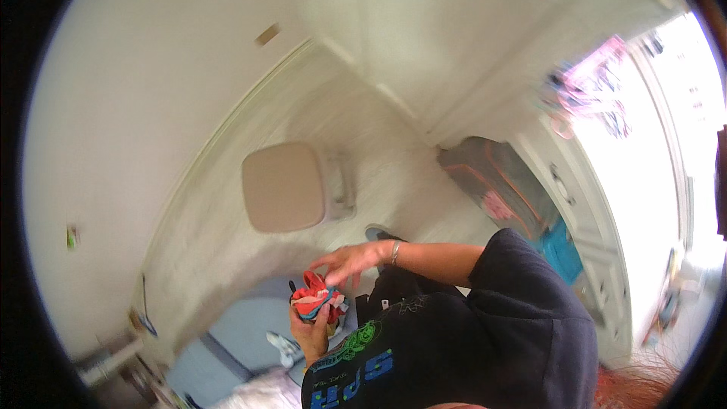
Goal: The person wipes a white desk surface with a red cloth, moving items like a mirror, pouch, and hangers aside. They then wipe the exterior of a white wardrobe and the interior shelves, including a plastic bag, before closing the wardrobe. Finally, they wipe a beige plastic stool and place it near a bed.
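Note:
In the lower middle of the head view, my left hand (312, 334) holds a crumpled bundle of red, white and blue fabric (318, 302) from below. Just above it is my right hand (352, 264), a bracelet on its wrist, with fingers spread and the fingertips at the bundle's top; whether they touch it I cannot tell. Beneath the bundle lies a blue-grey padded seat or cushion (244, 324) with a small white and grey item (284, 348) on it.
A stool with a beige top (284, 187) stands on the pale floor. At the right, a grey bag with orange trim (494, 182) and a blue item (561, 250) lie against a white drawer cabinet (590, 210). Pink plastic-looking packages (596, 85) are on its top. Walls meet in a corner ahead.

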Demonstrator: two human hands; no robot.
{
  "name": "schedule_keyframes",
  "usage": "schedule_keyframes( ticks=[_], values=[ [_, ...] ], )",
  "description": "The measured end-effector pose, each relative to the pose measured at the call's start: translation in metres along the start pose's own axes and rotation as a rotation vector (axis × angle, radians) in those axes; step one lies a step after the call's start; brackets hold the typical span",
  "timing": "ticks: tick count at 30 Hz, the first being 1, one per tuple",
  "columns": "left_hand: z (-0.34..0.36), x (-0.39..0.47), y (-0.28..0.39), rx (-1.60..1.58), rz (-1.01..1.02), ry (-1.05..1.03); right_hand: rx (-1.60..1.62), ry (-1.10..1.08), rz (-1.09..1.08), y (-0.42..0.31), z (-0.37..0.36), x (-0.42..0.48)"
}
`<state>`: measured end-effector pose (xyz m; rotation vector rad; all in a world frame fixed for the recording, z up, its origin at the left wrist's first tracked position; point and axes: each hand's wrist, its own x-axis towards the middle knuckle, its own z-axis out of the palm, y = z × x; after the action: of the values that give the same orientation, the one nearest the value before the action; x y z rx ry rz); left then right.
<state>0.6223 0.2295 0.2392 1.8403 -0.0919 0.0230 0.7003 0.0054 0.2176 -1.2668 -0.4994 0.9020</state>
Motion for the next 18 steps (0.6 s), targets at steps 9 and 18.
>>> schedule_keyframes(
  ticks=[9, 18],
  values=[
    [0.032, -0.026, 0.106, 0.194, 0.304, -0.594, -0.025, 0.749, -0.346, -0.032, 0.138, -0.140],
    [0.076, 0.021, 0.109, -0.017, 0.104, -0.706, 0.209, 1.446, -1.017, 0.008, 0.180, -0.315]
  ],
)
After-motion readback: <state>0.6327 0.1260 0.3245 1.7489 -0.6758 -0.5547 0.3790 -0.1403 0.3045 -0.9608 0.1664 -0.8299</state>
